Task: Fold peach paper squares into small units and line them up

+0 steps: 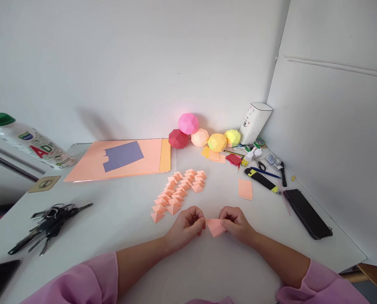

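Table, white (112, 228): spans the frame, wall behind.
Sheets, large, peach (87, 162): left of centre, 1 orange sheet (166, 156) showing at their right edge.
Bottle, white, green cap (39, 145): left edge of the frame, tilted in view.
Sheet, grey-violet, notched at left (123, 156): on the peach sheets.
Container, white (254, 122): right of centre, against the wall.
Phone-like black object (307, 214): lower right.
Keys, 1 bunch (53, 219): lower left.
Left hand (188, 223): lower centre; fingers curled, opening narrow, thumb tip at the folded peach piece's left corner; cannot tell whether it grips.
Right hand (237, 223): just right of it; thumb and fingers closed on the folded peach piece.
Faceted balls, 5 (188, 123): centre, along the wall; pink, dark red, peach, orange-yellow, yellow-green; the pink rests above the dark red and peach.
Cutter, black and yellow (262, 180): right of centre.
Cut peach papers (245, 188): left of the cutter, flat, overlapping.
Folded peach piece (216, 227): lower centre, between the hands.
Small folded peach units (174, 200): centre, in slanting rows, left of and beyond the hands.
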Demonstrator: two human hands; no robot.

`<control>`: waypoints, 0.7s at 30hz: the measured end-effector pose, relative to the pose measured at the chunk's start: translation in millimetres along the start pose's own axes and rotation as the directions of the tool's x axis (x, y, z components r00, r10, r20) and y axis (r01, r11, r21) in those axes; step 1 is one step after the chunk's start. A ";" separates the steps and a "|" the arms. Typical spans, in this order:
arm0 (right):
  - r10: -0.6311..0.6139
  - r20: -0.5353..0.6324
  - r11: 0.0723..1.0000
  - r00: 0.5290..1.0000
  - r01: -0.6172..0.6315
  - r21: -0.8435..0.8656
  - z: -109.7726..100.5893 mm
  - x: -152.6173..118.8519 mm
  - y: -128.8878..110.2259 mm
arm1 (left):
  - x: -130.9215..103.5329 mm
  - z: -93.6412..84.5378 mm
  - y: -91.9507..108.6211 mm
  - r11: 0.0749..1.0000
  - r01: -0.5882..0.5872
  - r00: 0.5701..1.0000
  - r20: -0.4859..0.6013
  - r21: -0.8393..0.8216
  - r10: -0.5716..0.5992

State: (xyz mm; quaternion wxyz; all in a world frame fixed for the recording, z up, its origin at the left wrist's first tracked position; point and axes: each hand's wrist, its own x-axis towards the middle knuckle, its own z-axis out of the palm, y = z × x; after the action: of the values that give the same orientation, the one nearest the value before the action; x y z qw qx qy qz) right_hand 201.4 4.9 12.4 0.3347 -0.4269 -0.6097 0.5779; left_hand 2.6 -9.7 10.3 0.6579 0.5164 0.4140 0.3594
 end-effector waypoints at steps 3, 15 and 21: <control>0.012 -0.025 1.000 1.000 -0.012 -0.001 0.9 0.4 -0.7 | -0.1 0.4 2.5 0.998 -0.018 1.000 -0.018 -0.057 0.017; 0.053 0.064 0.998 0.997 -0.055 0.035 4.3 1.3 2.7 | 4.9 3.0 -6.1 0.996 -0.009 1.000 0.005 -0.083 0.009; 0.094 0.051 0.992 0.994 -0.098 0.074 2.9 3.4 1.5 | 6.1 3.3 -6.1 0.997 -0.022 1.000 0.001 -0.080 0.022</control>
State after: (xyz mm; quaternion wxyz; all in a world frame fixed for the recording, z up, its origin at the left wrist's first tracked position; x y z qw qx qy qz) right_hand 197.6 6.7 10.3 0.3081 -0.4289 -0.5736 0.6262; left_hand 8.3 -6.7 3.6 0.6744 0.4945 0.3928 0.3826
